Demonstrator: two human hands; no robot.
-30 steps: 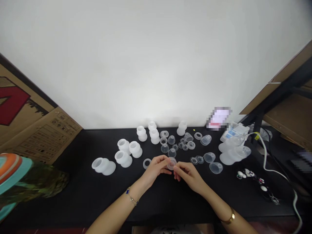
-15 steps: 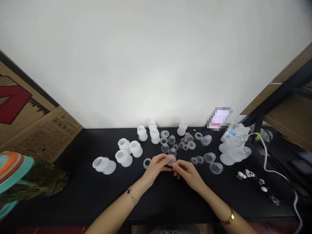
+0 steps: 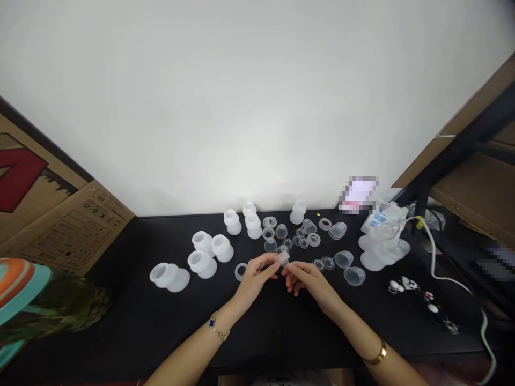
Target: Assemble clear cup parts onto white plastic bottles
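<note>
My left hand (image 3: pixel 254 277) pinches a small clear baby bottle ring (image 3: pixel 283 258) between thumb and fingers, above the black table. From the right, the closed thumb and fingertips of my right hand (image 3: pixel 313 283) grip the lower edge of that same piece. Whether a nipple sits inside it is too small to make out. Just behind the hands lie clear domed caps (image 3: pixel 281 231), flat rings (image 3: pixel 269 221) and small silicone nipples (image 3: pixel 303 243). A loose ring (image 3: pixel 241 272) lies by my left hand, and two more caps (image 3: pixel 354 276) rest right of my right hand.
Several white open-necked bottles (image 3: pixel 202 264) stand left and behind. Capped bottles (image 3: pixel 376 256) stand at right beside a white box (image 3: pixel 384 215), a cable (image 3: pixel 433 262) and trinkets (image 3: pixel 432 308). A lidded jar (image 3: pixel 24 289) and cardboard (image 3: pixel 100 220) edge the left; a blurred screen (image 3: pixel 358 194) leans behind.
The clear ring has been tilted, showing its side instead of its round face. Both hands stay together on it. The view has shifted slightly.
</note>
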